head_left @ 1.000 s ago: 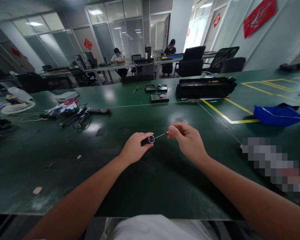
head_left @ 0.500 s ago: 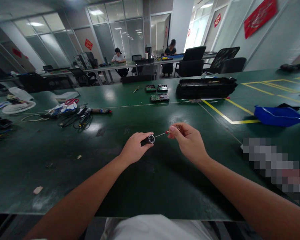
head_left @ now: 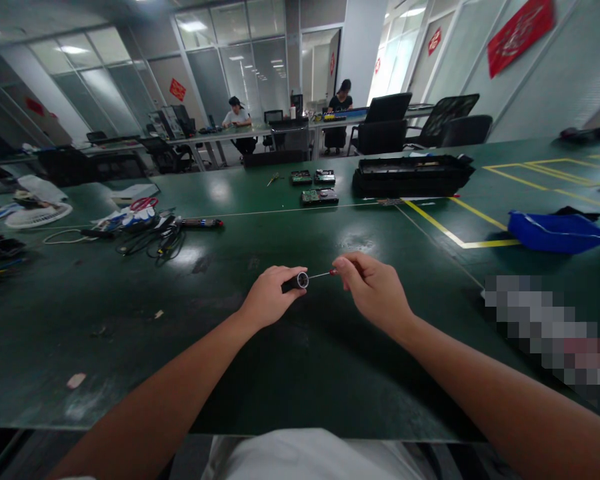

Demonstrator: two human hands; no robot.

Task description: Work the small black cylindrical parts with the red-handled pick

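My left hand (head_left: 270, 293) is closed around a black cylinder (head_left: 291, 283), whose open end has a silver ring and faces right. What kind of part it is I cannot make out. In my right hand (head_left: 377, 287) is a screwdriver (head_left: 325, 273) with a thin metal shaft and a red collar; the fingers cover most of its handle. The shaft points left, its tip at the ringed end of the cylinder. Both hands are held over the green table (head_left: 300, 373).
Several hard drives (head_left: 320, 197) lie farther back, left of a long black casing (head_left: 413, 177). Cables (head_left: 163, 237) and red-handled scissors (head_left: 144, 203) are at the left. A blue bin (head_left: 560, 233) stands at the right. Two people sit at a far desk.
My right hand has turned and dropped slightly, so its fingers now hide more of the screwdriver's handle. My left hand and the black cylinder have hardly moved.
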